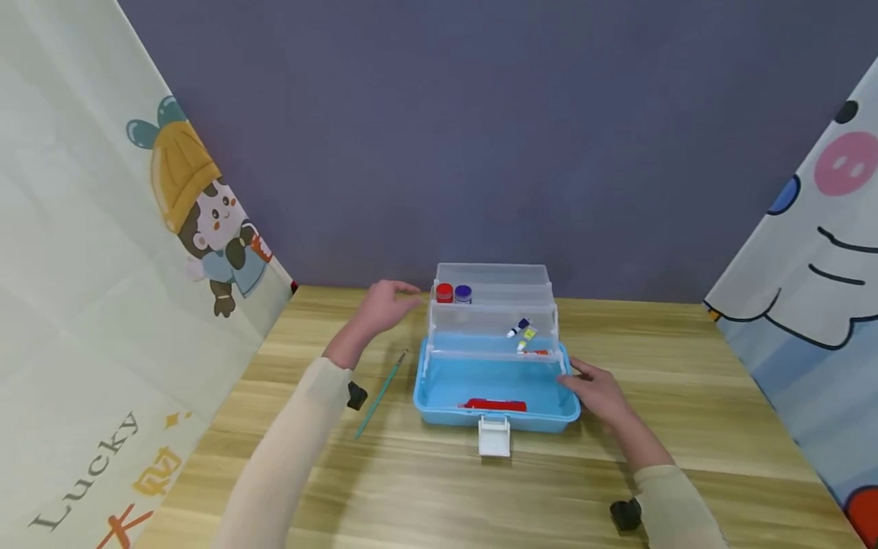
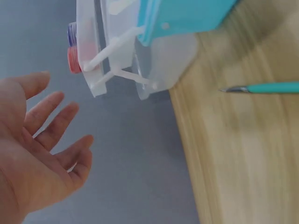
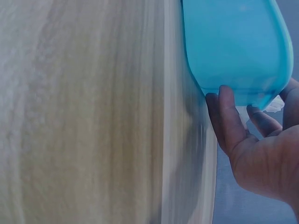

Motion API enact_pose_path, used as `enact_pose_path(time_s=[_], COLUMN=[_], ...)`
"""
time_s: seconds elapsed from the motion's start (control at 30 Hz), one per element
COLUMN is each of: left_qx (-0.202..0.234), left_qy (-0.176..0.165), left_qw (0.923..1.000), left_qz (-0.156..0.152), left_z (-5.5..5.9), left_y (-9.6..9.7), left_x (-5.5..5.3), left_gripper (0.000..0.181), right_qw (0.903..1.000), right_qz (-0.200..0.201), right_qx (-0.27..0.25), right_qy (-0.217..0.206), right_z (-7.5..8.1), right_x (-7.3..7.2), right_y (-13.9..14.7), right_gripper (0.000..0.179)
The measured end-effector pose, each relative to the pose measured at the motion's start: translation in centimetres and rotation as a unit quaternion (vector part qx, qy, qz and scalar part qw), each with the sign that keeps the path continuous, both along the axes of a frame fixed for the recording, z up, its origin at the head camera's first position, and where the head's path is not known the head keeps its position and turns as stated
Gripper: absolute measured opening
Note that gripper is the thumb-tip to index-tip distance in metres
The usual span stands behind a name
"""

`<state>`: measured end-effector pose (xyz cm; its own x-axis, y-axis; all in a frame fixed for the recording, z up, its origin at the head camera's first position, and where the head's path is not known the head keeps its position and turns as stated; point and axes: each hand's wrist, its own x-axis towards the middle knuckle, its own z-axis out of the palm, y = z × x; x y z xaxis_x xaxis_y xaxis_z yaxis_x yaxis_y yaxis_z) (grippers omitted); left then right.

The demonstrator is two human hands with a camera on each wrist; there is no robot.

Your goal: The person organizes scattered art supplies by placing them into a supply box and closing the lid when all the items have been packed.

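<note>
A blue storage box (image 1: 497, 420) stands on the table with its clear tiered trays (image 1: 494, 321) raised. My right hand (image 1: 599, 391) grips its right rim, thumb over the edge and fingers against the outer wall (image 3: 236, 51). Off the trays' left side, my left hand (image 1: 385, 306) hovers with nothing in it; the left wrist view shows its fingers loosely bent. A red-lidded jar (image 1: 444, 293) and a purple-lidded jar (image 1: 463, 293) sit in an upper tray. Small paint tubes (image 1: 527, 338) lie lower down. On the box floor is a red tube (image 1: 495, 405).
A teal paintbrush (image 1: 381, 393) lies on the wooden table (image 1: 439, 499), left of the box. The box's white latch (image 1: 494, 438) hangs down in front. Behind rises a dark grey-blue wall (image 1: 480, 137), with printed cloths (image 1: 82, 290) at either side.
</note>
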<state>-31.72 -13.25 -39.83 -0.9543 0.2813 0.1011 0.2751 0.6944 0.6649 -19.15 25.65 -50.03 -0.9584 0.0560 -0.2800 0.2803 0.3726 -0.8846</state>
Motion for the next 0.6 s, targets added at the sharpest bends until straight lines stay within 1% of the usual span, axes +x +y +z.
enact_pose_path(time_s=[0.03,0.13,0.33,0.4,0.47,0.6], left_qx=[-0.001,-0.011,-0.047,-0.064,-0.079,-0.123], left_qy=[-0.007,-0.012,0.005,0.001,-0.009,-0.017], left_qw=[1.0000,0.9998,0.9989,0.9979,0.9967,0.9915], left_qz=[0.002,0.009,0.004,0.010,0.019,0.038], left_z=[-0.2,-1.0,-2.5,-2.9,-3.2,-3.5], left_y=[-0.3,-1.1,-2.7,-3.0,-3.3,-3.3], left_x=[0.3,1.2,3.0,3.6,4.3,5.6], left_gripper=[0.039,0.038,0.032,0.029,0.027,0.026], right_qw=[1.0000,1.0000,0.9999,0.9999,0.9999,0.9999], right_qz=[0.000,-0.001,-0.004,-0.005,-0.005,-0.003], right_qx=[0.000,0.001,-0.007,-0.008,-0.009,-0.012], right_qy=[-0.001,-0.006,-0.010,-0.009,-0.008,-0.007], right_z=[0.0,0.2,0.2,0.2,0.1,0.1], right_x=[0.0,0.1,0.2,0.1,0.1,0.0], right_y=[0.1,0.2,0.1,0.0,0.0,0.0], right_gripper=[0.068,0.070,0.070,0.069,0.069,0.070])
